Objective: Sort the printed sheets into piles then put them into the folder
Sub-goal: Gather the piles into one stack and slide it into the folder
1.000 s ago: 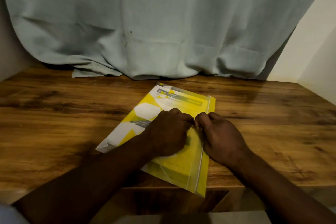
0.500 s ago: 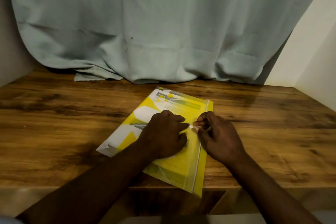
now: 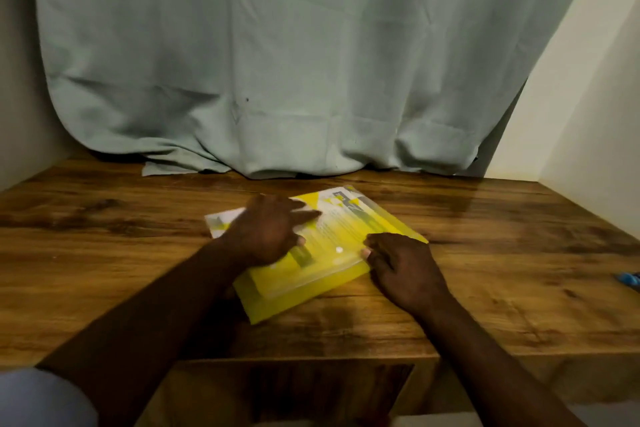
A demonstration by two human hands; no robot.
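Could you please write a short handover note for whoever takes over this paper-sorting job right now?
Left hand: flat, pressing the translucent yellow plastic folder onto the wooden table.
Right hand: fingers curled, gripping the folder's flap edge.
Done: the printed sheets lie inside the folder.
To do: check that the white snap button is closed; I cannot tell from here.

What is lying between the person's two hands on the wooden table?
In the head view, only the yellow translucent plastic folder spans the gap between the left hand and right hand, with a small white dot on it.
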